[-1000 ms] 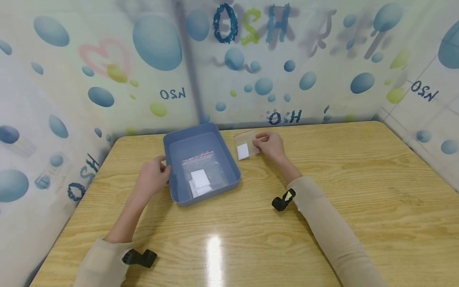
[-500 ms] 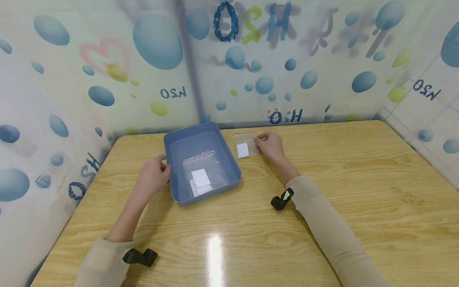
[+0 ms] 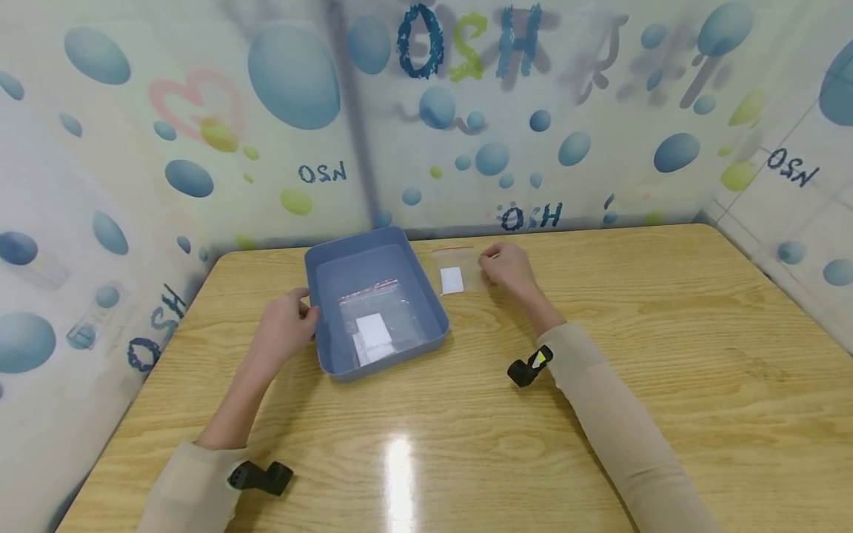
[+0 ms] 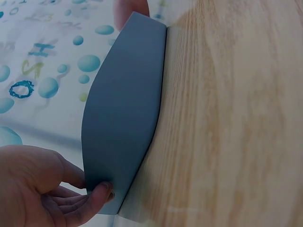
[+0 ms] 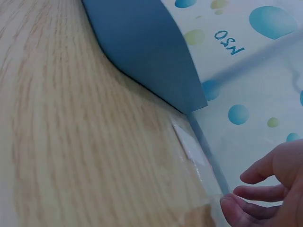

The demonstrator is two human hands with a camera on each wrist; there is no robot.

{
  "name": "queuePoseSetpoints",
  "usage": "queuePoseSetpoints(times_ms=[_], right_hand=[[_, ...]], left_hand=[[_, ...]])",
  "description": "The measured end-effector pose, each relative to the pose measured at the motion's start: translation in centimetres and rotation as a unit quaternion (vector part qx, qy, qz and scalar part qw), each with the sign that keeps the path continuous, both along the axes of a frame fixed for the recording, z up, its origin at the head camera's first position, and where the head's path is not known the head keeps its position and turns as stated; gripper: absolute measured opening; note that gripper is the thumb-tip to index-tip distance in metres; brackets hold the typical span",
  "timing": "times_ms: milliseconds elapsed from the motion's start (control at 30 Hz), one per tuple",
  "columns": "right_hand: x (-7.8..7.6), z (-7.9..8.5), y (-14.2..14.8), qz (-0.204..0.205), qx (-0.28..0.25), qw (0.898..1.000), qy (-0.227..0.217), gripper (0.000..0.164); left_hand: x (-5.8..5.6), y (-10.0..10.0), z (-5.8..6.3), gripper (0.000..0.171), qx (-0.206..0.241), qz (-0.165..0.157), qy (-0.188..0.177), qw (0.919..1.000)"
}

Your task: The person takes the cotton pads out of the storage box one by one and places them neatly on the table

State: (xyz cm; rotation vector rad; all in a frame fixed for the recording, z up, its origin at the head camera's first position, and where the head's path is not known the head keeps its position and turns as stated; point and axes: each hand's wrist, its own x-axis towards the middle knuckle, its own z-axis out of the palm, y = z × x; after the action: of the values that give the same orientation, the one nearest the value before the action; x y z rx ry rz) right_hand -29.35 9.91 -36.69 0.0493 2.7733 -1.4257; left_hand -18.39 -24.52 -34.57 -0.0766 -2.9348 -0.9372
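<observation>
A blue-grey plastic tray (image 3: 380, 376) sits left of centre on the wooden table. My left hand (image 3: 283, 326) grips its left wall; in the left wrist view the thumb presses the outer face and a finger reaches the rim of the tray (image 4: 123, 94). Inside the tray lie clear zip bags (image 3: 393, 300) with white cards (image 3: 373, 331). Right of the tray, another clear zip bag (image 3: 471, 277) with a white card (image 3: 452, 280) lies flat. My right hand (image 3: 509, 266) is at that bag's right edge, fingers loosely bent, fingertips right by the plastic in the right wrist view.
The wooden table (image 3: 480, 444) reaches back to a wall covering (image 3: 600, 111) printed with blue bubbles and letters. Black wrist cameras (image 3: 529, 366) sit on both sleeves. The bag lies between the tray's right wall and the right hand.
The zip bag, tilted up in the right hand a second ago, now lies flat on the table. The right hand has slid slightly right along its edge. The left hand and tray stay put.
</observation>
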Motion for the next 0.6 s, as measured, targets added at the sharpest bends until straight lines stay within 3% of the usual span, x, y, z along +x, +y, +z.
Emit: queuePoseSetpoints(times_ms=[233, 600], right_hand=[[0.2, 1.2, 0.1, 0.016, -0.065, 0.998, -0.006, 0.031], [1.5, 3.4, -1.6, 0.069, -0.111, 0.991, 0.002, 0.030]], left_hand=[[-0.1, -0.1, -0.1, 0.047, -0.002, -0.002, 0.002, 1.0000], [-0.1, -0.5, -0.3, 0.048, 0.038, 0.001, -0.006, 0.9993]])
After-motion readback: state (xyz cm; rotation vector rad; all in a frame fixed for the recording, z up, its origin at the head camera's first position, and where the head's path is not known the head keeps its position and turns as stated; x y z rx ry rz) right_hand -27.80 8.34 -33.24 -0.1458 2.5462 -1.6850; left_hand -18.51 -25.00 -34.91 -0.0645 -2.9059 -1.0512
